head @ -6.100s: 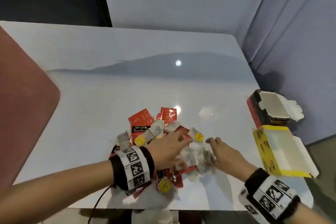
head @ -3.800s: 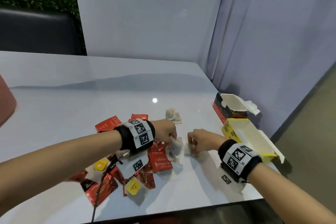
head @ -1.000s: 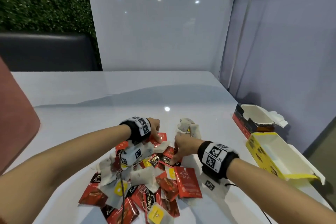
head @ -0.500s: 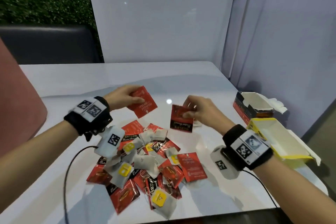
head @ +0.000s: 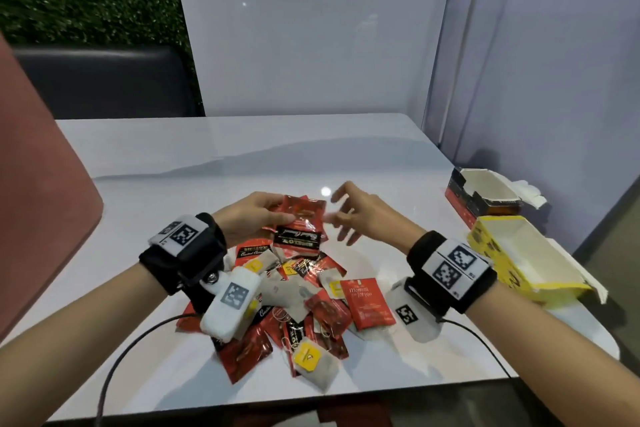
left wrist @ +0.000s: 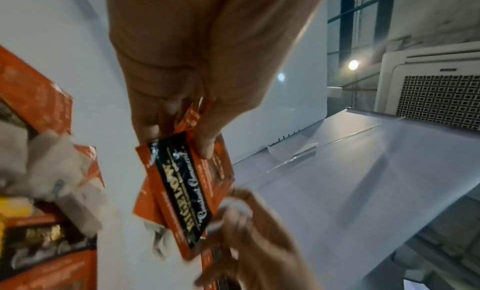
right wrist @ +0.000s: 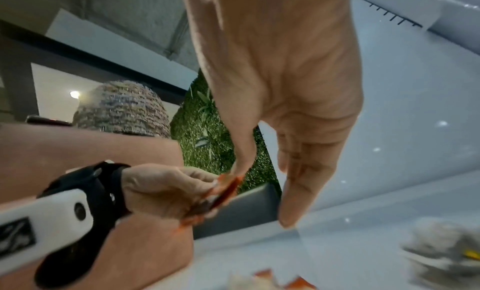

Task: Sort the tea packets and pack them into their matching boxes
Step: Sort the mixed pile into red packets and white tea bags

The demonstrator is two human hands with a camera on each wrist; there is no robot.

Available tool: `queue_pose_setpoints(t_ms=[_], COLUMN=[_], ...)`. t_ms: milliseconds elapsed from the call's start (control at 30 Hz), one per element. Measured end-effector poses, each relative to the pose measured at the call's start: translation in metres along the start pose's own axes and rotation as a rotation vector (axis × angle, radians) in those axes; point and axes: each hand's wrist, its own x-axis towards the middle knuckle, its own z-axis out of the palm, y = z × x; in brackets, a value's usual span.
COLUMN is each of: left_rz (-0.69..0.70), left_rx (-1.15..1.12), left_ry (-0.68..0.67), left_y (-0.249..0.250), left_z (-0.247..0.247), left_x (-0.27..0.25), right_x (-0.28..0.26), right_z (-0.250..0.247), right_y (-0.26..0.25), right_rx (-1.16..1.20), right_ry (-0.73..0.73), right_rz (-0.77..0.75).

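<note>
My left hand (head: 258, 217) pinches a small stack of red tea packets (head: 300, 224) with a black label band, held above the table. The left wrist view shows thumb and fingers clamped on the packets' (left wrist: 182, 192) top edge. My right hand (head: 353, 215) hovers just right of the stack with fingers spread and straight. Its thumb tip touches the packets' edge (right wrist: 224, 192) in the right wrist view. Below lies a mixed pile (head: 304, 305) of red packets and white tea bags with yellow tags. An open red-and-black box (head: 485, 198) and an open yellow box (head: 519, 260) stand at the right.
The white table (head: 207, 163) ends close to me, and both boxes sit by its right edge against a lilac wall (head: 554, 80). A reddish chair back (head: 34, 201) rises at the left. Thin black cables (head: 114, 367) trail from both wrists.
Half a second ago each hand held one red packet, apart. Now the hands have come together, the left holds both packets stacked, and the right hand's fingers have let go and spread.
</note>
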Motion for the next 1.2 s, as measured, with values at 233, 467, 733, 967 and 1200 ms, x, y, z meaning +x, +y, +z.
queue_pose_setpoints(t_ms=[233,467,733,967,1200], left_rz=[0.088,0.141,0.204,0.124,-0.125], left_rx=[-0.08,0.124,0.005,0.011,0.171], left_ry=[0.257,0.261,0.187,0.385,0.568], left_y=[-0.015,-0.015,0.014,-0.015,-0.062], left_z=[-0.032,-0.026,0.006,-0.081,-0.174], left_x=[-0.01,-0.006,-0.006,0.012,0.054], right_x=[-0.021,-0.019,0.029,0.069,0.085], right_z=[0.015,-0.031,-0.014,0.02,0.069], right_y=[0.065,0.035,-0.047,-0.04,-0.009], right_rx=[-0.728,-0.255,-0.113,-0.357,-0.75], right_ry=[-0.384,-0.143,0.165,-0.14,-0.403], right_rz=[-0.013,-0.016,-0.217,0.06,0.06])
